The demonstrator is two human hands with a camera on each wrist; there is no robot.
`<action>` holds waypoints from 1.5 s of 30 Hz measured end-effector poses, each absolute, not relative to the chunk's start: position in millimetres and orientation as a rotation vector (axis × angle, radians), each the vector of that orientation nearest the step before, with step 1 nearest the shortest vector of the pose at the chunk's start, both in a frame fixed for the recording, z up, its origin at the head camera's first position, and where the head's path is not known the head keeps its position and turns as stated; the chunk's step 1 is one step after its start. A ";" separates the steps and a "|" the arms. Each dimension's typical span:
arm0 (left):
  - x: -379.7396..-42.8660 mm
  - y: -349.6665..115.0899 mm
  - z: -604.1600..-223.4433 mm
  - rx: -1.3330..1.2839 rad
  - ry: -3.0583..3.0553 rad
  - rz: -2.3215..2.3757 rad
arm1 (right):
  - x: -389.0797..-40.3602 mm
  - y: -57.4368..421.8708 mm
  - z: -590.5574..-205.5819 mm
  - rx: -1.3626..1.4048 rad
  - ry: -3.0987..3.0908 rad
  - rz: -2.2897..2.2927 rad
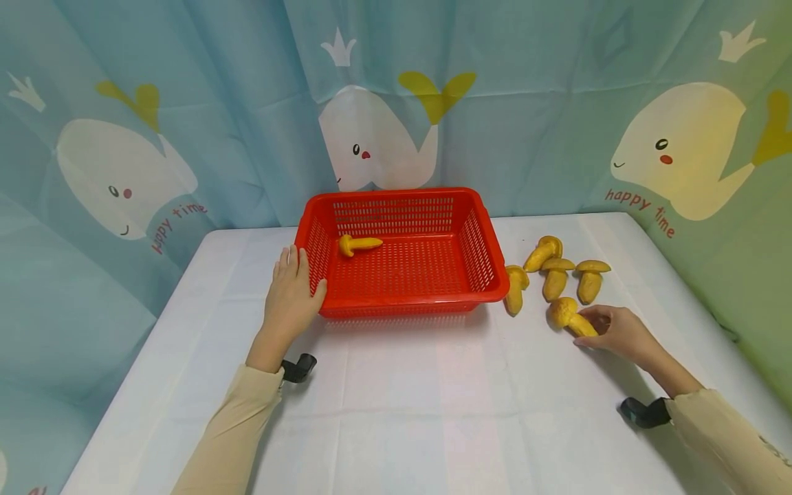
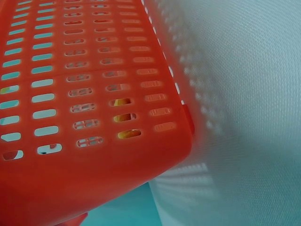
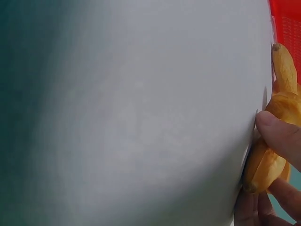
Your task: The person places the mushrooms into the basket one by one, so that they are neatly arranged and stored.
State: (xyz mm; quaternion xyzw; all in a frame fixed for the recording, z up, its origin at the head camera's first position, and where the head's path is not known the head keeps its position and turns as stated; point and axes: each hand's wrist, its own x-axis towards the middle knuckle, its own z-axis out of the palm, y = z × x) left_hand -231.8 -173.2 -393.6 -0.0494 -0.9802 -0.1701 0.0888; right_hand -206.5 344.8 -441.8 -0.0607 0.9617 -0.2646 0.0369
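A red plastic basket (image 1: 396, 306) with slotted walls stands on the table. One yellow mushroom (image 1: 361, 244) lies inside it at the left. My left hand (image 1: 291, 292) rests on the basket's left rim with its fingers straight and its thumb over the front corner. That hand is out of sight in the left wrist view, where the basket's slotted wall (image 2: 94, 174) fills much of the picture. To the right of the basket, my right hand (image 1: 619, 333) pinches the stem of a yellow mushroom (image 1: 564, 313) between thumb and fingers. In the right wrist view the thumb (image 3: 280, 134) presses on this mushroom.
Several more mushrooms lie close together beyond the held one, among them one at the back (image 1: 544, 253), one at the right (image 1: 590, 282) and one beside the basket's right front corner (image 1: 515, 292). A white cloth covers the table (image 1: 421, 412). A blue-green whale-print curtain (image 1: 247, 124) hangs behind.
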 end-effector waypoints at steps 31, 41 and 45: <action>-229.5 -174.1 -392.8 -0.142 -2.925 -0.514 | -203.5 353.5 -440.9 -0.161 3.102 -1.036; -232.1 -174.2 -395.2 -0.168 -2.903 -0.494 | -202.2 355.0 -435.7 -0.130 3.118 -1.036; -232.2 -174.8 -395.6 -0.164 -2.906 -0.490 | -202.0 357.3 -430.9 -0.148 3.122 -1.053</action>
